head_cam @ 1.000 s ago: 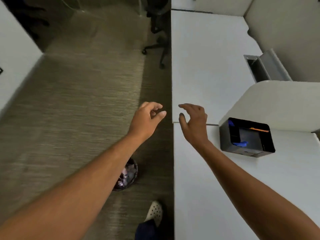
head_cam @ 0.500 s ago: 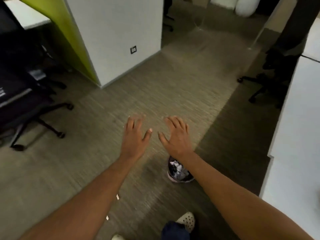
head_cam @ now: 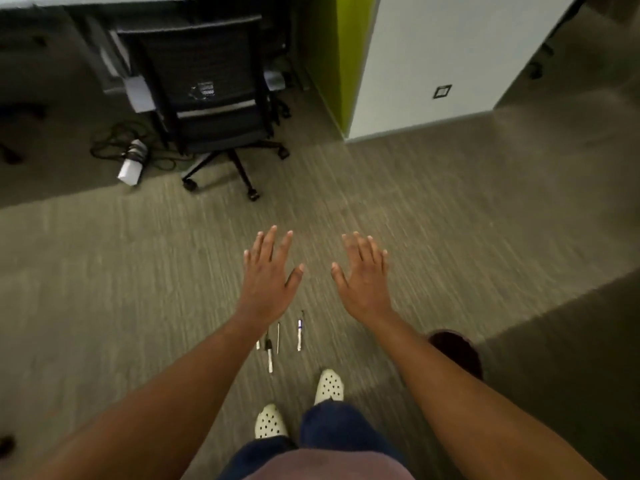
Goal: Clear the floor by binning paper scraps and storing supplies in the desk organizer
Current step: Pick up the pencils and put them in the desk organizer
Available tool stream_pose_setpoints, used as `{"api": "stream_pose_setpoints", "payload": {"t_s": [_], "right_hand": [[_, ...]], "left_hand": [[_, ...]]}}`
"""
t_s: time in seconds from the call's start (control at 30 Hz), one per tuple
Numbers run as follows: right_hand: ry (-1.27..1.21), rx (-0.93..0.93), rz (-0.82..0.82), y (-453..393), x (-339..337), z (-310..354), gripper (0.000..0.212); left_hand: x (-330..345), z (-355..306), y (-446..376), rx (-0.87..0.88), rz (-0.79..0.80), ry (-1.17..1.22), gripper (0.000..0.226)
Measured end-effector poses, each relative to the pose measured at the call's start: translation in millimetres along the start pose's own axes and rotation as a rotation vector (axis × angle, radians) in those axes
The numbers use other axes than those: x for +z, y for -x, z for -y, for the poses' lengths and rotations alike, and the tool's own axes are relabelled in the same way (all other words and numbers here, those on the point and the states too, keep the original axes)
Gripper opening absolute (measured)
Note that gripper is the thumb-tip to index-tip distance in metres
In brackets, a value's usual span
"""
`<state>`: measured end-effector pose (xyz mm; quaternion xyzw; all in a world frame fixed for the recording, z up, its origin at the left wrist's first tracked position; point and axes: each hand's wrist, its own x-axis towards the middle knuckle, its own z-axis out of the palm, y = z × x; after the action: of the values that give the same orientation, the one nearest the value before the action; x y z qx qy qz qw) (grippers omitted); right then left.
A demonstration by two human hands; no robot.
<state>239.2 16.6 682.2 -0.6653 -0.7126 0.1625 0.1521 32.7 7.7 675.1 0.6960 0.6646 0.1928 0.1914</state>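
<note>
Several pens lie side by side on the carpet in front of my feet: a white pen with a blue band [head_cam: 300, 336], a thin one [head_cam: 278, 337] and a black-and-white marker [head_cam: 269, 355]. My left hand [head_cam: 268, 280] hovers above and just beyond them, fingers spread, palm down, holding nothing. My right hand [head_cam: 363, 275] is stretched out the same way to the right, empty. The dark round bin [head_cam: 457, 351] shows at the right, partly hidden behind my right forearm. The desk organizer is out of view.
A black office chair [head_cam: 207, 98] stands at the back, with cables and a white power adapter [head_cam: 131, 164] on the floor to its left. A white and green partition wall [head_cam: 426, 60] rises at the back right. My two white shoes [head_cam: 329, 386] are at the bottom.
My view has swung left, away from the desk and organizer, to the floor. Both hands have opened flat, and the pens on the carpet have come into view while the bin has shifted right.
</note>
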Motion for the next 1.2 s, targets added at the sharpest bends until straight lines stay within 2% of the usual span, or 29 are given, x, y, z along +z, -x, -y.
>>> {"api": "stream_pose_setpoints", "payload": {"t_s": [0.23, 0.37, 0.6, 0.83, 1.07, 1.2], "right_hand": [[0.0, -0.07, 0.162, -25, 68, -3, 0.061], [0.054, -0.084, 0.308, -25, 103, -8, 0.061], [0.101, -0.032, 0.431, -23, 175, -30, 0.056], [0.166, 0.05, 0.526, -20, 305, -86, 0.058], [0.12, 0.056, 0.512, -8, 456, -150, 0.054], [0.107, 0.055, 0.563, 4, 541, -191, 0.051]], "left_hand": [[27, 48, 11, -0.191, 0.033, -0.023, 0.073], [44, 73, 21, -0.3, 0.095, -0.051, 0.075], [95, 133, 32, -0.354, 0.222, -0.011, 0.073], [198, 229, 26, -0.347, 0.306, -0.026, 0.072], [348, 327, 39, -0.305, 0.453, -0.098, 0.074], [428, 373, 53, -0.327, 0.541, -0.125, 0.077]]}}
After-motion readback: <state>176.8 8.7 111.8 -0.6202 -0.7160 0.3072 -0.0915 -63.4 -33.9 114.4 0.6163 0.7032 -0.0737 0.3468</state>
